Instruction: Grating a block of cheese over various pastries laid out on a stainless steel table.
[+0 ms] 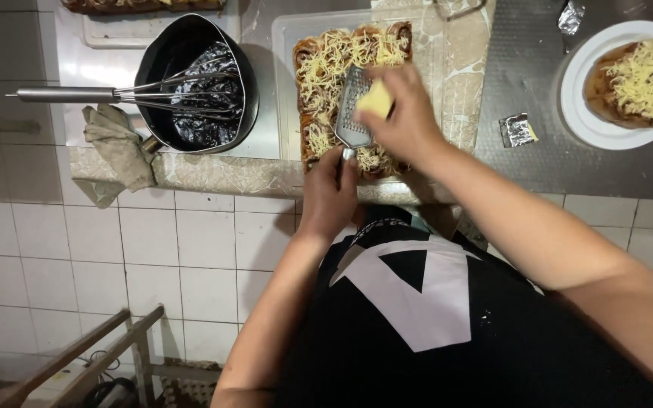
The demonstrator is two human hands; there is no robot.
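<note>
My left hand (329, 193) grips the handle of a small flat metal grater (352, 113), held tilted over a long brown pastry (326, 83). My right hand (402, 113) presses a pale yellow block of cheese (376, 100) against the grater's face. Grated cheese strands cover most of the pastry, which lies in a clear plastic tray (285, 45) on the marble counter.
A black pot (190, 45) with dark sauce and a metal whisk (69, 94) stands left of the tray, a crumpled cloth (119, 147) beside it. At right, a white plate (580, 98) carries a round cheese-topped pastry (636, 79); foil wrappers (518, 130) lie nearby. White tiled wall below.
</note>
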